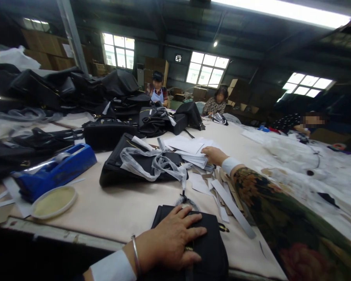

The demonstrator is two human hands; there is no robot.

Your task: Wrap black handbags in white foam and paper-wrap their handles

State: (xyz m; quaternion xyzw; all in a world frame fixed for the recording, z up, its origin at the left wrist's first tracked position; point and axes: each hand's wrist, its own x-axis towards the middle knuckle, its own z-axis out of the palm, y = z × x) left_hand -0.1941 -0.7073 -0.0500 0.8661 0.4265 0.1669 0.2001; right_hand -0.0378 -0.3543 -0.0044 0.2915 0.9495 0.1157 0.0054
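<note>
My left hand (172, 238) lies flat with fingers spread on a black bag (210, 249) at the table's near edge. My right hand (214, 155) reaches forward to a stack of white paper sheets (190, 150) and pinches the edge of the stack. Just left of the papers lies another black bag (134, 166) draped with crumpled clear plastic wrap (158, 164). Several long paper and card strips (231, 203) lie between the two bags, beside my right forearm.
A blue tape dispenser (57, 168) and a round white dish (54, 201) sit at the near left. Piles of black bags (111, 101) fill the far left. White wrapping (304, 164) covers the right. Three other people sit at the far end.
</note>
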